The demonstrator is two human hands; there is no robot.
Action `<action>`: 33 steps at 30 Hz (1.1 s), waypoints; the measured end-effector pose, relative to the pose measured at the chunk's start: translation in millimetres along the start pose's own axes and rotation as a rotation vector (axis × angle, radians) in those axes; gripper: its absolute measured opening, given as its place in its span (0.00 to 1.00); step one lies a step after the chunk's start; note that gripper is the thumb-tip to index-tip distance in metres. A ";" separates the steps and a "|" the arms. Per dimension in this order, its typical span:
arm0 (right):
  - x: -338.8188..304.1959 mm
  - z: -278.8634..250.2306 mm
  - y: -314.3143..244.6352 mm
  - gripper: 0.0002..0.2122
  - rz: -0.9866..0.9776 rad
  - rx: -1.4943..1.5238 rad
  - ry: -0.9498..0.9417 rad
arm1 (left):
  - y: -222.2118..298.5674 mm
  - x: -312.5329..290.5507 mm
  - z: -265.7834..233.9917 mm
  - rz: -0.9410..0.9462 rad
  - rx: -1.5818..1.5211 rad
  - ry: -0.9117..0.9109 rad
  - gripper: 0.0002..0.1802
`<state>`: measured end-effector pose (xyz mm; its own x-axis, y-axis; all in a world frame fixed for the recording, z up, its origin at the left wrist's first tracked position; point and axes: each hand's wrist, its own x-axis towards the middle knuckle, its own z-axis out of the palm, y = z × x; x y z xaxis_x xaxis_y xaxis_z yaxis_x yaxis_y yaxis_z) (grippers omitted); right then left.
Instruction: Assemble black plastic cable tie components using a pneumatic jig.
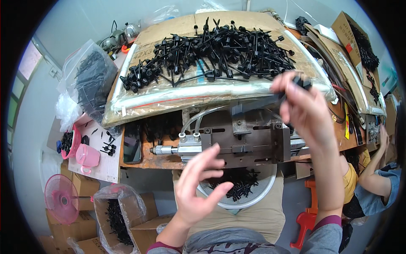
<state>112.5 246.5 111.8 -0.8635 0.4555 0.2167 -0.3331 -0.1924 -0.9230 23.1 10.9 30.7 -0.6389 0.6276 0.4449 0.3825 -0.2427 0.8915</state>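
My right hand is raised at the front right edge of a cardboard-lined tray, its fingers closed round a black plastic stake-like part. A long dark blurred shape stretches leftward from that hand. My left hand is open, fingers spread and holding nothing, just in front of a dark metal clamping fixture. In the fixture's middle sits a small black piece. A heap of thin black plastic parts covers the tray. Below the fixture, a white basket on my lap holds more black parts.
A pneumatic cylinder with clear hoses adjoins the fixture. Left are a phone, a pink mug, a pink fan and a plastic-lined box. At right are a red stool and another person.
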 end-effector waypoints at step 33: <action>-111.2 -9.8 62.2 0.09 0.135 0.287 0.426 | -42.6 -17.4 35.7 0.320 0.718 -0.311 0.15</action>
<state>191.5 192.4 27.1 -0.6955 0.7114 -0.1010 -0.3718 -0.4766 -0.7966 41.7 36.8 -18.0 -0.2549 0.8089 0.5298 0.9123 0.0196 0.4090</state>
